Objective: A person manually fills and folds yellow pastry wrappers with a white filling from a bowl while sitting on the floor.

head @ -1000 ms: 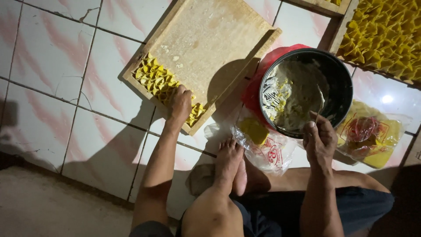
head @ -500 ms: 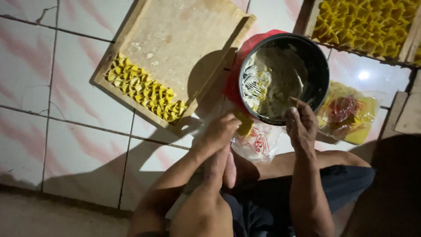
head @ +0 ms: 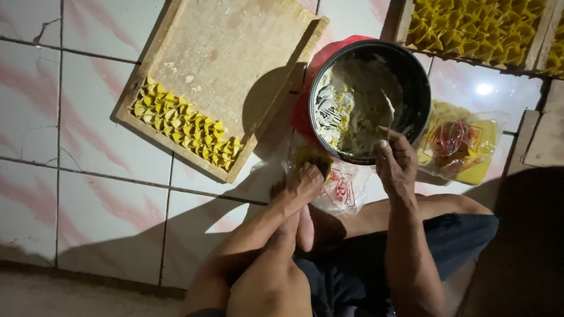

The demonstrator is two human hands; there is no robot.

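Observation:
My left hand (head: 301, 183) lies on a stack of yellow wrappers (head: 310, 156) in a clear plastic bag (head: 343, 191), fingertips touching the top sheet. My right hand (head: 395, 159) grips a thin pale utensil (head: 388, 110) whose tip sits in the pale filling inside a black bowl (head: 411, 70). The bowl stands on a red lid (head: 311, 88). To the left lies a wooden tray (head: 235, 53) with rows of folded yellow dumplings (head: 185, 129) along its near edge.
A second bag of yellow wrappers (head: 461, 147) lies right of the bowl. Another wooden tray (head: 543, 35) filled with folded dumplings sits at the top right. I sit cross-legged on a white and pink tiled floor (head: 88, 194), my foot (head: 305, 226) under my left hand.
My left hand has come away from the dumplings on the tray and moved right onto the wrapper stack in the bag. My right hand stays at the bowl with the utensil.

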